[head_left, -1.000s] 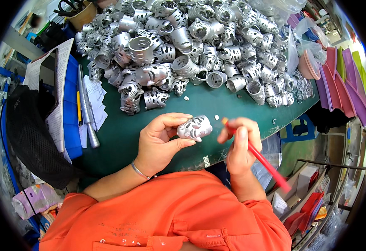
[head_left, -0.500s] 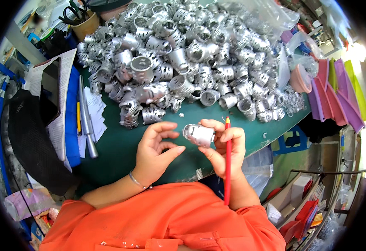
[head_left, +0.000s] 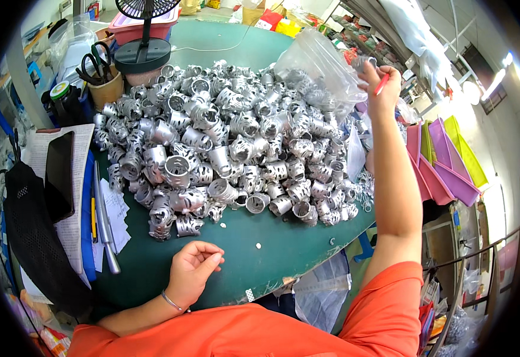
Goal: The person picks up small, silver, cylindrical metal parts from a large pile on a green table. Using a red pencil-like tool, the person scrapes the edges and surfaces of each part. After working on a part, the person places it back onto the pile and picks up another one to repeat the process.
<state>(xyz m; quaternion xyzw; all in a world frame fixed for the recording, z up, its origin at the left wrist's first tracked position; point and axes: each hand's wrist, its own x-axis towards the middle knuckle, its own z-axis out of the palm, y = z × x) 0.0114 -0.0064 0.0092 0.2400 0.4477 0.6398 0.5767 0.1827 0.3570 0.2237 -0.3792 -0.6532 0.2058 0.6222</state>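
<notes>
My right hand (head_left: 381,89) is raised at the far right, arm stretched out, beside a clear plastic bag (head_left: 313,59). Its fingers are closed on a silver metal sleeve with cut-out slots (head_left: 364,62), and a red pencil (head_left: 382,84) is tucked in the same hand. Low in front of me, my left hand (head_left: 193,271) hovers over the green table (head_left: 236,268) with its fingers curled in and nothing visible in them. A large heap of similar silver slotted sleeves (head_left: 177,171) covers the middle of the table.
To the left lie a phone (head_left: 60,172) on papers, a blue folder (head_left: 88,226) and a metal rod (head_left: 106,223). Behind them stand a pot of scissors (head_left: 105,89) and a black fan (head_left: 144,53). Pink, purple and green bins (head_left: 444,160) are at the right.
My right hand has swung from the near middle up to the far right, carrying the sleeve and pencil. My left hand has drawn back and its fingers have curled in. The view has tilted up.
</notes>
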